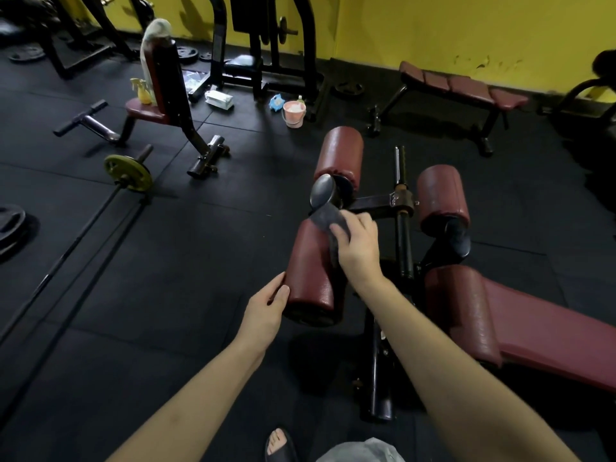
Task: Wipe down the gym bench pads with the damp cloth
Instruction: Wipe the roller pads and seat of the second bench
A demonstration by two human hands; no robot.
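Note:
A dark red roller pad (308,271) of the gym bench lies just in front of me. My right hand (358,243) grips a grey damp cloth (328,220) and presses it on the pad's far top end. My left hand (266,310) holds the pad's near end, fingers curled round its edge. Further rollers stand beyond (340,155) and to the right (441,195). The bench's main maroon pad (540,331) stretches off to the right.
A black post with a steel bar (401,208) rises between the rollers. A pink bucket (294,114) and a yellow spray bottle (144,91) sit farther back. A barbell with a yellow plate (128,173) lies on the left floor. Another flat bench (463,86) stands by the yellow wall.

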